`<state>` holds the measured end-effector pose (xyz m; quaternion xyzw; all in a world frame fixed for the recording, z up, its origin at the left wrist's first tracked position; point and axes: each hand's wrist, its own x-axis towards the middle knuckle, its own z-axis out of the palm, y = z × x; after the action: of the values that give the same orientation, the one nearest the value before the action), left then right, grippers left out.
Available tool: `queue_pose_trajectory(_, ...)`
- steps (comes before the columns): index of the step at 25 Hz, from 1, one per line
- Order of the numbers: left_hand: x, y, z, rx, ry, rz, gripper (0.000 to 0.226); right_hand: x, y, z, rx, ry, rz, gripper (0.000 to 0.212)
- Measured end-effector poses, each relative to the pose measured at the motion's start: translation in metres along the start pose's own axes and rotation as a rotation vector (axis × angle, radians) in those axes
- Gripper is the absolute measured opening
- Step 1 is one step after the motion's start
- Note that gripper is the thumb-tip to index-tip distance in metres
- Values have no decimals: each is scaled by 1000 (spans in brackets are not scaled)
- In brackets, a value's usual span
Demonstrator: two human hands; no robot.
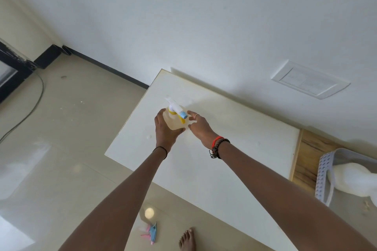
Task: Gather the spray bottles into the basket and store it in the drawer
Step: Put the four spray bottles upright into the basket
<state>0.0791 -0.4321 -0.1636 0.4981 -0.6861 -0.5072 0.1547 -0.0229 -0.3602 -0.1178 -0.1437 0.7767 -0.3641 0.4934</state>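
A small clear spray bottle (175, 118) with a yellow collar, white trigger head and blue nozzle stands near the far left corner of the white table (234, 149). My left hand (166, 130) wraps around its left and near side. My right hand (199, 126) is just to the bottle's right, fingers spread, fingertips at or near the bottle. A white perforated basket (324, 175) sits at the right edge on a wooden surface, with a white bottle (355, 181) lying inside it.
The table stands against a white wall with a switch plate (310, 81). On the tiled floor below lie pink and blue clips (150, 232), beside my bare foot (187, 239). A cable (30, 108) runs across the floor at left.
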Motion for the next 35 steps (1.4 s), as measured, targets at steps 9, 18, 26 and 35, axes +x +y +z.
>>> queue_pose_trajectory(9,-90,39,27,-33,-133,59,89,-80,44,-63,230,144,47,38)
queue_pose_trajectory(18,-208,91,94,20,-419,221,88,-193,128,-152,507,207,135,42)
queue_pose_trajectory(26,-304,128,176,59,-670,282,87,-290,221,-228,809,257,151,41)
queue_pose_trajectory(35,-347,147,258,177,-786,270,96,-318,284,-284,992,398,163,27)
